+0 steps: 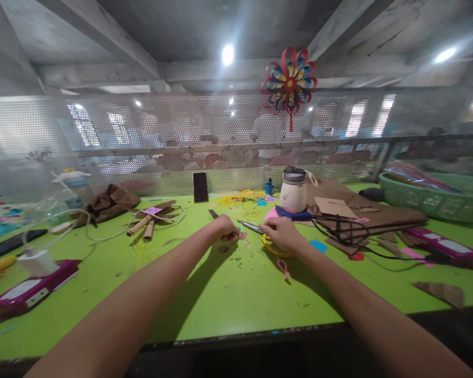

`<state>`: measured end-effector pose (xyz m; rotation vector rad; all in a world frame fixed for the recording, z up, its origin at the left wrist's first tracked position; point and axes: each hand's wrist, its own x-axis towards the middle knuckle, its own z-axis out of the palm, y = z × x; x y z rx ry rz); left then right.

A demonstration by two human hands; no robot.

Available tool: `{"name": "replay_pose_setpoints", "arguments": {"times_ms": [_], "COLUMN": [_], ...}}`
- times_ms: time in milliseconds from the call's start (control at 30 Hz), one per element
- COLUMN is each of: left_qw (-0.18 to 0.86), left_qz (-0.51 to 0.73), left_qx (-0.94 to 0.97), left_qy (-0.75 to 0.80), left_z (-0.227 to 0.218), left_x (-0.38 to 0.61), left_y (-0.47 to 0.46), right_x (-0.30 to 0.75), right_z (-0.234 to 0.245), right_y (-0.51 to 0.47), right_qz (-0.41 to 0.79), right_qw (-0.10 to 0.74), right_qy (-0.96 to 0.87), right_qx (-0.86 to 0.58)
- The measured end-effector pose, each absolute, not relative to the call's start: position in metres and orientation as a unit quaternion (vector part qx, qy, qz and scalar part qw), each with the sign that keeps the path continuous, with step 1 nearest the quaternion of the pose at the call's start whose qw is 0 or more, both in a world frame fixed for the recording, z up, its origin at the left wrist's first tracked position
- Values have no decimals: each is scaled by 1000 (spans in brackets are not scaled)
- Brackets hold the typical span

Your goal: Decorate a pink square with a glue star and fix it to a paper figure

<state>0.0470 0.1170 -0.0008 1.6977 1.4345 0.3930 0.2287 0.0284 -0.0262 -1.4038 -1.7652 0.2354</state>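
Observation:
My right hand is closed on a pair of scissors with silver blades and a yellow handle. The blades point left, their tip close to my left hand. The fingers of that left hand are pinched together, and whatever is between them is hidden or too small to name. Just beside its fingertips is a small pink curl. A dark, thin tool end shows behind the left wrist. In front of the scissors, a pinkish looped cord lies on the green table.
A phone leans on the perforated screen. Right of centre stand a lidded jar, a blue glue gun with a black cable, brown sheets and a green basket. Purple power strips sit both sides; paper tubes lie left.

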Motion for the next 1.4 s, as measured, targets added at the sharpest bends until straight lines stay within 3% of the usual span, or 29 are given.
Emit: {"name": "replay_pose_setpoints", "arguments": {"times_ms": [300,467,567,700,833,1067,1233,1400], "left_qw": [323,279,282,256,180,193,223,241], "left_qz": [158,199,207,253,258,246,229,193], "left_qx": [728,759,787,833,881,886,880,885], "left_qy": [584,554,509,421,354,343,350,347], "left_z": [-6,-7,-17,-35,-46,-52,-59,-61], "left_x": [38,27,26,25,22,21,21,21], "left_y": [116,90,65,40,30,24,27,34], "right_x": [231,236,248,267,272,264,267,280], "right_z": [-22,-23,-14,17,37,8,-9,-17], "right_y": [26,27,33,62,116,207,248,272], "right_qz": [77,79,76,35,2,33,31,3], "right_qw": [440,503,500,431,287,55,-14,-16], "right_qy": [-706,-614,-572,-586,-641,-687,-695,-668], "right_qx": [-550,-603,-646,-686,-712,-724,-718,-744]}}
